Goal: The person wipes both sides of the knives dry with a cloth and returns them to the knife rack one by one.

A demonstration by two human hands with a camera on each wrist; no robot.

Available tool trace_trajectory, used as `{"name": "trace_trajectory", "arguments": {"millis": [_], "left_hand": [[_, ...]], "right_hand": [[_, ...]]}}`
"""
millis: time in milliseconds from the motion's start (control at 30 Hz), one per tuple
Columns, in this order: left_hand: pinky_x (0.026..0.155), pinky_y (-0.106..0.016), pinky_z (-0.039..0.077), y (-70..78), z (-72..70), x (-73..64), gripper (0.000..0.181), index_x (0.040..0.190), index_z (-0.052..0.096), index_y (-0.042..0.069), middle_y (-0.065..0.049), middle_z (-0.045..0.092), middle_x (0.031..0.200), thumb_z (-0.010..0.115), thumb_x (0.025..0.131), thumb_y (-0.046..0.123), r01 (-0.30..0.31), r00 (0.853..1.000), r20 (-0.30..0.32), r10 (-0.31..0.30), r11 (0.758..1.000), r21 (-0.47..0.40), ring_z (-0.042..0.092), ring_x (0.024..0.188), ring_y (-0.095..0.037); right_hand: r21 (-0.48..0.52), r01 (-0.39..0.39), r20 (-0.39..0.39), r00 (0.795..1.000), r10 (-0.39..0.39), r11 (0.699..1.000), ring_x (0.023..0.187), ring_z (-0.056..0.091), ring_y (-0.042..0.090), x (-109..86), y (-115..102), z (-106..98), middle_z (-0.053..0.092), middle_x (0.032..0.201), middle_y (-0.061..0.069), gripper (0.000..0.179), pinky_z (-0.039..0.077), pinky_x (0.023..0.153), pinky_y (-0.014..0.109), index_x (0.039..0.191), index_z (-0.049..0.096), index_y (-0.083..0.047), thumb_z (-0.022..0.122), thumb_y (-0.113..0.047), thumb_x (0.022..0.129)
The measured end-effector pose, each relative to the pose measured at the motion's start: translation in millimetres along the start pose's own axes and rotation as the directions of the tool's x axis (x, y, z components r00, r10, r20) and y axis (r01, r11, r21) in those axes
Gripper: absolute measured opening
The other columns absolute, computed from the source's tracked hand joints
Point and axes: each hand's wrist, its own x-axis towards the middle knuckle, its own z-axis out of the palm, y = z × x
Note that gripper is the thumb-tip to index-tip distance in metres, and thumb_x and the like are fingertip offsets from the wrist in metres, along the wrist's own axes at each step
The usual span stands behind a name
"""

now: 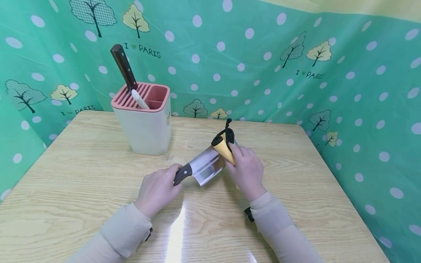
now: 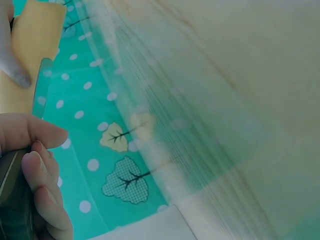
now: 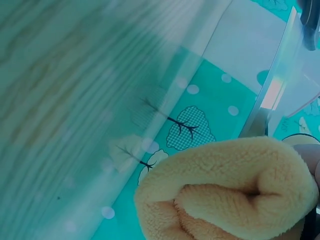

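In the head view, my left hand (image 1: 158, 190) grips the dark riveted handle (image 1: 182, 174) of a cleaver, low over the table's middle. Its broad shiny blade (image 1: 202, 161) points away to the right. My right hand (image 1: 246, 170) holds a folded yellow cloth (image 1: 223, 149) with black edging and a black loop, at the blade's far end. Seen from the right wrist, the fluffy cloth (image 3: 225, 190) is rolled thick beside the blade (image 3: 272, 95). From the left wrist, curled fingers (image 2: 47, 170) wrap the handle, and the cloth (image 2: 37, 37) overlaps the blade tip.
A white knife block (image 1: 144, 129) with a pink slotted top stands at the back left. A dark-handled knife (image 1: 124, 67) and a white-handled tool (image 1: 139, 99) stick up from it. Behind the wooden table (image 1: 82, 175) hangs a green dotted curtain (image 1: 210, 54).
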Motion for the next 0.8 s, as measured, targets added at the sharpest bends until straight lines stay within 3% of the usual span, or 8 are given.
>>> {"name": "trace_trajectory", "arguments": {"millis": [800], "left_hand": [[0.044,-0.028,0.033,-1.9,0.6,1.7,0.033,0.11,0.067,0.011,0.001,0.066,0.07,0.069,0.077,0.008,0.008,1.0,0.009,-0.008,1.0,0.027,0.045,0.05,-0.012]], "right_hand": [[0.004,0.04,0.029,0.999,-0.041,0.999,0.082,0.068,0.024,0.5,-7.6,-3.0,0.075,0.105,0.007,0.046,0.054,0.057,0.035,0.119,0.071,-0.016,0.086,-0.02,0.075]]}}
